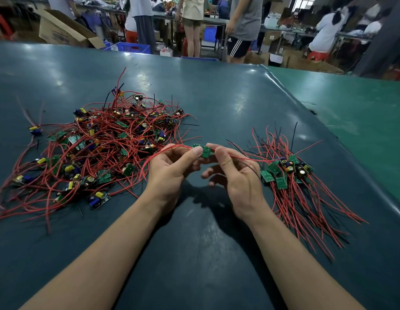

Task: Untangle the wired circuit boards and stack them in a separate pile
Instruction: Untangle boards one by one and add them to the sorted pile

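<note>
A small green circuit board [204, 151] with red wires is held above the table between both hands. My left hand [170, 173] pinches its left end with thumb and fingers. My right hand [234, 175] pinches its right end. Red wires run from the board left into the tangled heap [100, 148] of boards and red and black wires. Another red wire trails right toward the sorted pile [286, 173], where boards lie together with their wires fanned out toward the near right.
The dark green table [205, 253] has a raised edge [328, 128] on the right, with a lighter green surface beyond. Several people stand or sit past the far edge among cardboard boxes [60, 30] and blue crates [131, 47].
</note>
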### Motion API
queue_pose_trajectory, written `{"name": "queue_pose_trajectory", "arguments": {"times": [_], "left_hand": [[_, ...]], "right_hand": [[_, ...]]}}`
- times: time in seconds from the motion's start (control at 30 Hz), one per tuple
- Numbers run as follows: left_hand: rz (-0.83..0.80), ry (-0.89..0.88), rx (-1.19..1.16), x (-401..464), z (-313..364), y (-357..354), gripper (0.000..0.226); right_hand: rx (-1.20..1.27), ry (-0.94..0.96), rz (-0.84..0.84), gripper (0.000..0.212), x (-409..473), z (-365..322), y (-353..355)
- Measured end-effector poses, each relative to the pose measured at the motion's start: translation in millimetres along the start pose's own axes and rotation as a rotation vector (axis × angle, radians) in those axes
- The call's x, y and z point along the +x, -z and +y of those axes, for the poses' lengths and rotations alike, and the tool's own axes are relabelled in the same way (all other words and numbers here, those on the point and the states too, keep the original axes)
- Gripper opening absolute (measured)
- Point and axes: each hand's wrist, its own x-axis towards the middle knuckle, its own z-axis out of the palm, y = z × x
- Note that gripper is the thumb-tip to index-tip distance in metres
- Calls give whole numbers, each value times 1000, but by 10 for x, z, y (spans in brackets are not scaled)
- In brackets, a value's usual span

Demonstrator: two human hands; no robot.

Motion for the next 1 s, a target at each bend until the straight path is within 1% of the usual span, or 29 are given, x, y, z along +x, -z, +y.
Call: {"name": "queue_pose_trajectory", "arguments": {"times": [0.1,0.17,0.23,0.27,0.37,0.43,0.5,0.6,0.67,0.77,0.8,0.87,0.9,1.0], "left_hand": [[8,41,-123,-7,23,-24,19],[10,94,-193,14,38,-5,23],[-28,132,-227,24,44,10,27],[-54,143,-230,21,39,10,25],[-113,136,-148,-5,11,-18,19],[-124,80,-35,-12,-12,-23,20],[-121,-5,91,-13,-45,-29,22],[-128,-150,310,-27,-92,-52,24],[-147,-179,408,-28,-121,-55,28],[-142,-67,368,-30,-133,-67,23],[-138,-61,359,-29,-136,-71,20],[-114,-96,362,-27,-131,-69,13],[-97,-113,362,-24,-125,-65,12],[-104,-137,366,-25,-104,-49,22]], "right_hand": [[122,-105,112,17,28,-8,-15],[214,-156,185,19,63,-24,13],[227,-172,222,17,84,-34,40],[224,-182,239,15,85,-39,38],[292,-228,330,14,102,-58,48],[347,-257,367,15,119,-64,71],[259,-253,356,16,119,-39,61],[33,-142,319,12,92,31,-16],[2,-76,307,11,90,38,-34],[64,-57,307,14,105,27,-19],[89,-55,292,15,104,28,-26],[133,-52,258,13,93,31,-41],[153,-56,241,12,92,34,-44],[174,-81,209,11,81,40,-37]]}}
